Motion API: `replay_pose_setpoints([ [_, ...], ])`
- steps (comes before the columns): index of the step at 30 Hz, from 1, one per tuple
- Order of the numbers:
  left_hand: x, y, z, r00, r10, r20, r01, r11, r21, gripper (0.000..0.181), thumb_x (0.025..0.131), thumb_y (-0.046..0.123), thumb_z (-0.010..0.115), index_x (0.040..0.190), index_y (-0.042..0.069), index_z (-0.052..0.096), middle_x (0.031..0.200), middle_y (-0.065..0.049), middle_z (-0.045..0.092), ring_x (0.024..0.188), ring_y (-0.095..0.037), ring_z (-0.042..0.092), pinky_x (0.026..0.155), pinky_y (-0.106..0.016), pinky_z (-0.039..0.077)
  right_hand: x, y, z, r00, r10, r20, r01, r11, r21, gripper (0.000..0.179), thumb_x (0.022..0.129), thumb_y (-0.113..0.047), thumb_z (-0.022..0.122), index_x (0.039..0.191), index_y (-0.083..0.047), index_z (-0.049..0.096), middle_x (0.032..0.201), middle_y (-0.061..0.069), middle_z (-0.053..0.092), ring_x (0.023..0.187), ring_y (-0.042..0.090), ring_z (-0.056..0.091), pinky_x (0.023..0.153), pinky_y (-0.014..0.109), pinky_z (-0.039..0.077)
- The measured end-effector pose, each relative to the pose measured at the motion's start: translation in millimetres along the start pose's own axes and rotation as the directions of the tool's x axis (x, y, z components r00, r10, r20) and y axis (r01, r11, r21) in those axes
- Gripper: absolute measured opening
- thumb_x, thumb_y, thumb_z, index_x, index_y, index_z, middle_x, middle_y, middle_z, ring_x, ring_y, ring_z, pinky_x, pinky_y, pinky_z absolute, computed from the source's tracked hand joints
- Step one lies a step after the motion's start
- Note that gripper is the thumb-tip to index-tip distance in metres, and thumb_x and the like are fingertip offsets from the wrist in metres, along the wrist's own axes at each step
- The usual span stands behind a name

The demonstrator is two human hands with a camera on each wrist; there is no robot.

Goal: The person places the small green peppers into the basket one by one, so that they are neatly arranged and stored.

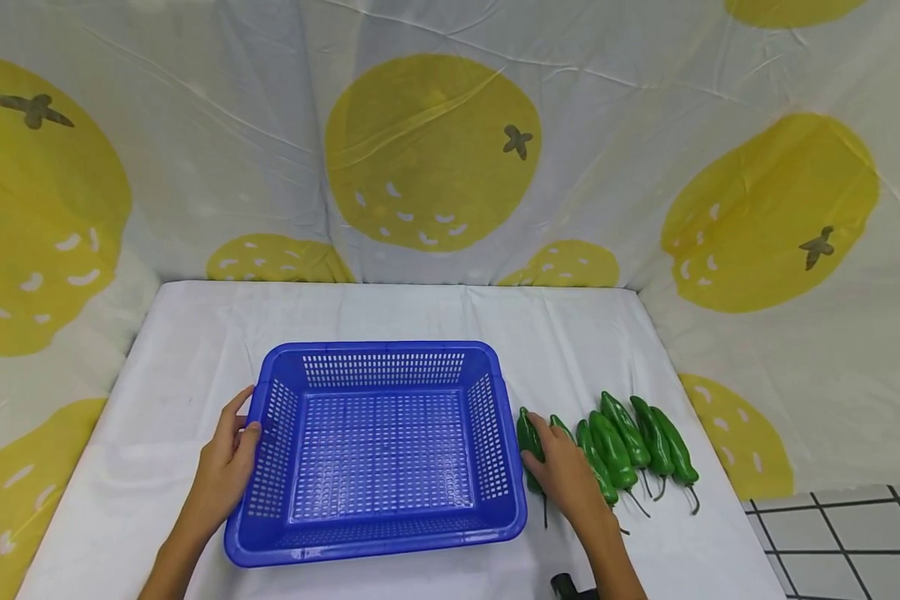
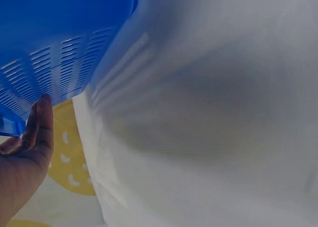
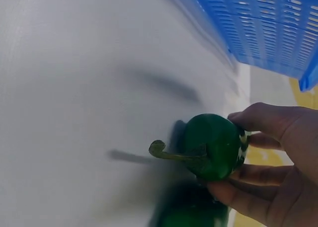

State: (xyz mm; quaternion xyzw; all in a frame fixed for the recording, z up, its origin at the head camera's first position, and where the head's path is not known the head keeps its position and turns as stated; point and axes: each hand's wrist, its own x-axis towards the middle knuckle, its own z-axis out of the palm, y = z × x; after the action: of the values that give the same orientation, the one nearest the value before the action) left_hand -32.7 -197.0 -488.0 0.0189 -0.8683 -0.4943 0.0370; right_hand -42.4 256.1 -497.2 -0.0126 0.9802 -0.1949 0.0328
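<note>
Yellow-fruit cloth (image 1: 607, 50) walls in a white-covered counter (image 1: 420, 312), and tiles (image 1: 817, 529) show well off to the right of the right grip (image 1: 566, 475). That grip is closed to the width of one pepper (image 3: 213, 137), thumb and fingers pinching its body; whether it is raised from the counter cannot be told. More green peppers (image 1: 612, 450) lie side by side to the grip's right, the nearest partly hidden by it. Just to its left is the blue basket (image 1: 382, 454), set between both grips. Across the basket, the left grip (image 1: 221, 479) is spread, nearly straight fingers touching the wall, thumb apart at the rim. Near the right wrist, a black object (image 1: 564, 586) shows partly.
</note>
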Motion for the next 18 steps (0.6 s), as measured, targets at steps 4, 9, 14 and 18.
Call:
replay_pose_setpoints([
  [4,-0.5,-0.1,-0.3,1.0,-0.008,0.005,0.008,1.0,-0.012,0.054,0.107,0.014,0.035,0.159,0.015,0.021,0.112,-0.021,0.059,0.083,-0.027,0.067,0.058,-0.025,0.053,1.3,-1,-8,1.0,0.005,-0.005,-0.005,1.0,0.015,0.06,0.09,-0.015,0.073,0.144,-0.005,0.048,0.115,0.026,0.063,0.098,0.041,0.065,0.077,0.055,0.054],
  [9,-0.2,0.3,-1.0,1.0,-0.016,0.01,0.016,1.0,-0.009,0.053,0.107,0.015,0.035,0.158,0.015,0.021,0.113,-0.021,0.059,0.083,-0.027,0.067,0.058,-0.025,0.053,3.9,-6,-25,0.999,0.005,-0.039,-0.005,1.0,0.015,0.06,0.091,-0.016,0.072,0.145,-0.007,0.048,0.108,0.023,0.064,0.087,0.036,0.065,0.069,0.051,0.055],
  [14,-1.1,-0.3,-0.9,1.0,-0.02,0.009,0.02,1.0,0.004,0.053,0.107,0.017,0.034,0.158,0.015,0.02,0.112,-0.022,0.059,0.083,-0.029,0.067,0.059,-0.026,0.053,7.7,-16,-44,0.995,-0.029,-0.096,0.031,0.999,0.019,0.06,0.091,-0.017,0.071,0.146,-0.009,0.047,0.102,0.021,0.063,0.075,0.031,0.062,0.061,0.045,0.053],
  [18,-1.1,-1.0,-0.1,1.0,-0.011,0.002,0.011,1.0,0.016,0.053,0.107,0.018,0.034,0.158,0.017,0.021,0.11,-0.021,0.059,0.082,-0.029,0.066,0.059,-0.028,0.054,10.7,-26,-59,0.985,-0.085,-0.149,0.088,0.996,0.016,0.06,0.091,-0.016,0.072,0.145,-0.008,0.048,0.101,0.02,0.063,0.07,0.028,0.059,0.057,0.042,0.05],
])
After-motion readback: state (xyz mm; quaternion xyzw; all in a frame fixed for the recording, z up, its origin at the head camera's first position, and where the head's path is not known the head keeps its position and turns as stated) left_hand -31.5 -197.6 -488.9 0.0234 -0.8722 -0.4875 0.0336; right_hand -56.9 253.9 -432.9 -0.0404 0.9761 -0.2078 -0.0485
